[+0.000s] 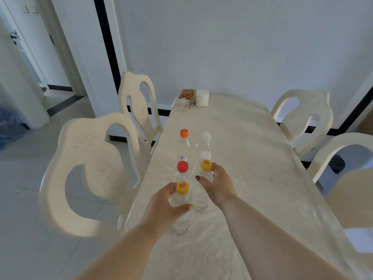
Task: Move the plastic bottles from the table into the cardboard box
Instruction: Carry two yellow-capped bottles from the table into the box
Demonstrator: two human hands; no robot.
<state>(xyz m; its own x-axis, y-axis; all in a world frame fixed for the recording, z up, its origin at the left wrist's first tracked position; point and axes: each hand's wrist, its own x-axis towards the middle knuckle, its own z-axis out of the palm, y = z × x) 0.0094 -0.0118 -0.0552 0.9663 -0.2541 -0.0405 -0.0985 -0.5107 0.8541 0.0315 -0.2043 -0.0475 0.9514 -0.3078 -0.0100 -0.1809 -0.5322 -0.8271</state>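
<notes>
The left hand (161,205) is wrapped around the shoulder of the near bottle (181,207), the one with a yellow cap, thumb across the front and fingers behind — a closed hold just under the cap. Behind it stand a red-capped bottle (182,168), a white-capped one with a printed code (182,158) and an orange-capped one (184,136). To their right, the right hand (217,183) closes on the neck of a 2nd yellow-capped bottle (201,190), fingertips beside the cap; 2 white-capped bottles (205,146) stand behind that. All 7 are upright on the table (252,158), in 2 close rows.

They look clear and empty, so probably very light, thin-walled and easy to dent or tip. The stiff shoulder below the cap seems the best place to hold, since the ribbed body would likely give under a squeeze. Lifting straight up should spare the neighbours. No box is in view.
</notes>
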